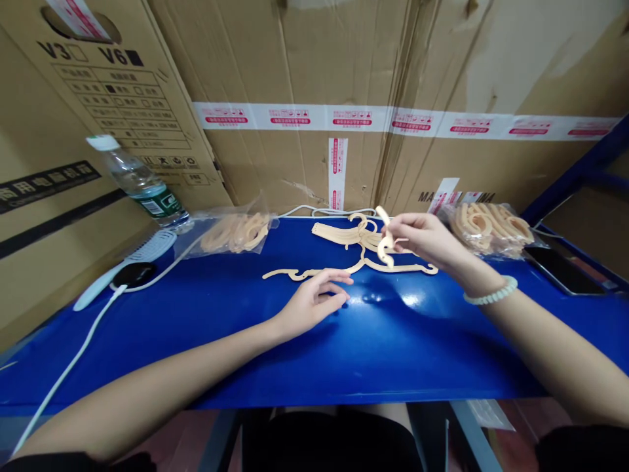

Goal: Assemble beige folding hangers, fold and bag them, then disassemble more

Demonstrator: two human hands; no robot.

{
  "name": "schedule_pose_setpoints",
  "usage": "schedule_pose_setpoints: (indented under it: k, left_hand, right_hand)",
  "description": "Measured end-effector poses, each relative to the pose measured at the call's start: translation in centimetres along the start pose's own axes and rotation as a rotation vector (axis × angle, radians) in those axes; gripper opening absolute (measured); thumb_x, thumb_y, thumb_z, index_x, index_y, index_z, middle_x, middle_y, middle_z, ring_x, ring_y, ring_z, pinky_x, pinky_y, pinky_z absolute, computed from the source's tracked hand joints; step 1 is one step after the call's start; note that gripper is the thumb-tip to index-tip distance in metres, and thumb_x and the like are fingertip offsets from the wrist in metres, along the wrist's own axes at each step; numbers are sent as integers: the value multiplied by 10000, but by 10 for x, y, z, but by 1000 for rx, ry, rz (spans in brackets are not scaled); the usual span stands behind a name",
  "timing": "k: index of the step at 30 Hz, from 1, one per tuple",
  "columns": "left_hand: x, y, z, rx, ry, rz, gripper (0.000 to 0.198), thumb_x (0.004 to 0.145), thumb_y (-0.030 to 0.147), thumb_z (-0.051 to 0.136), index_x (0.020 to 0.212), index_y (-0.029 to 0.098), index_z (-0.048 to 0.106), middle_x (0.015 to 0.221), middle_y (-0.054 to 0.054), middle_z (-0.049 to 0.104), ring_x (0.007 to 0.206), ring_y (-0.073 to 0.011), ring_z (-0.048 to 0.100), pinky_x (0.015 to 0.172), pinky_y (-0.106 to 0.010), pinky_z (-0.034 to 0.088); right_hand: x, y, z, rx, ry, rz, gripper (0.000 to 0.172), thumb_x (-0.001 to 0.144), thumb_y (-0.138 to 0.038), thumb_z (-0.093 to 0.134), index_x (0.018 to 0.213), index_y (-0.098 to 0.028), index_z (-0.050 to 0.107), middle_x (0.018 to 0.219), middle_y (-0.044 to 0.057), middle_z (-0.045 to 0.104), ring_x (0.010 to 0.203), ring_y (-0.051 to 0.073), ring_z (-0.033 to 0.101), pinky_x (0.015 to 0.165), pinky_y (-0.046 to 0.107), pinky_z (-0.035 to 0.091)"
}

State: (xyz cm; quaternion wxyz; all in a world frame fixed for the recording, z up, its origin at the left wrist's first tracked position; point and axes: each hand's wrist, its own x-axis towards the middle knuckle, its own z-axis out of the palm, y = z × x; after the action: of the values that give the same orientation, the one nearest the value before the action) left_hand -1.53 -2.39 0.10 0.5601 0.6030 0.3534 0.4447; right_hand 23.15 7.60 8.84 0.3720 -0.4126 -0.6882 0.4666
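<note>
- Forearms come in from the lower corners, closest to the lens, and cross the front edge of the blue table [246, 347]. They lie low on it, which probably lets both hands work without strain.
- The fingers [399, 231] of the right hand [422, 239] close in a pinch on a cream hook piece [386, 246]. They grip it near its middle, so both curved ends stick out free above and below the fingertips.
- A pale bead bracelet [491, 293] sits on that wrist, clear of the work.
- The fingers [339, 278] of the left hand [314, 301] are loosely curled and hold nothing. The forefinger stretches out to the arm of a flat hanger [295, 273], touching it or just beside it. It seems placed to keep the hanger from sliding.
- The flat hanger lies across the middle of the table, directly under the raised hook piece.
- A small pile of hangers [339, 233] sits just behind it, near the right hand.
- A clear bag of cream rings [236, 231] lies to the left.
- A second bag [491, 226] lies to the right, so each hand has one within easy reach.
- Further out on the left are a water bottle [142, 183], a white handled tool [122, 265] and a black disc [132, 274] with a white cable [63, 373].
- A phone [560, 269] lies far right, and cardboard boxes [304, 78] wall the back.
</note>
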Motion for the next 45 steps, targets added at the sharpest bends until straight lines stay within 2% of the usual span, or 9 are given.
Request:
schedule_pose_setpoints:
  k: [4, 8, 12, 16, 19, 28, 33, 39, 45]
  left_hand:
    - [1, 1, 4, -84, -55, -83, 423, 822, 390, 771, 1149, 158, 637, 1040, -122, 715, 734, -189, 696, 645, -295, 546]
    - [-3, 2, 6, -59, -42, -109, 309, 815, 410, 786, 892, 128, 687, 789, -63, 694, 640, -154, 640, 649, -286, 536]
    - [-5, 5, 3, -47, 13, -83, 310, 825, 437, 771, 821, 137, 695, 777, -55, 677, 657, -153, 632, 644, -272, 519]
    - [-5, 11, -8, -72, 162, -42, 335, 825, 462, 772, 812, 138, 687, 766, -37, 649, 637, -131, 601, 612, -250, 487]
    - [-3, 14, -17, -148, 232, -49, 363, 829, 480, 768, 819, 136, 653, 695, -14, 619, 609, -122, 591, 582, -236, 466]
    - [3, 15, -26, -229, 358, -18, 340, 730, 383, 862, 804, 128, 649, 732, -42, 685, 619, -129, 616, 593, -249, 476]
    - [6, 14, -30, -264, 428, 5, 321, 668, 337, 900, 816, 116, 721, 766, -48, 697, 638, -121, 605, 617, -254, 478]
    - [9, 19, -35, -429, 469, 45, 338, 596, 305, 951, 771, 128, 722, 698, -6, 661, 638, -93, 582, 631, -213, 471]
    - [6, 14, -34, -533, 399, 16, 310, 674, 294, 930, 798, 151, 685, 843, -4, 664, 768, -99, 606, 742, -223, 507]
  right_hand:
    - [-22, 0, 51, 65, -207, 10, 301, 791, -461, 763, 781, -164, 720, 721, 40, 730, 563, 117, 618, 557, 262, 541]
    - [-32, 1, 71, 15, -272, -57, 312, 846, -485, 712, 830, -174, 721, 725, 33, 734, 606, 140, 651, 590, 272, 557]
    - [-16, 13, 47, -262, -168, -173, 326, 913, -483, 621, 929, -181, 742, 864, 66, 756, 725, 193, 688, 674, 315, 565]
    - [14, 45, 0, -862, 35, -301, 219, 913, -326, 589, 953, -170, 738, 975, 124, 749, 909, 273, 682, 829, 391, 533]
    - [26, 66, -20, -1090, 2, -283, 152, 878, -255, 609, 893, -166, 730, 935, 133, 727, 924, 286, 664, 859, 395, 519]
    - [25, 75, 0, -1153, -49, -355, 149, 915, -246, 574, 879, -164, 693, 946, 135, 680, 902, 289, 634, 818, 400, 520]
    - [25, 59, -2, -1044, 25, -344, 118, 907, -278, 568, 836, -209, 632, 891, 108, 690, 844, 276, 661, 786, 390, 528]
    - [-10, 21, -10, -825, 110, -434, 140, 920, -372, 584, 916, -234, 599, 838, 61, 701, 754, 235, 674, 708, 362, 533]
    - [-44, 17, -6, -781, 131, -597, 97, 942, -285, 574, 994, -280, 656, 919, 72, 702, 841, 256, 679, 750, 401, 549]
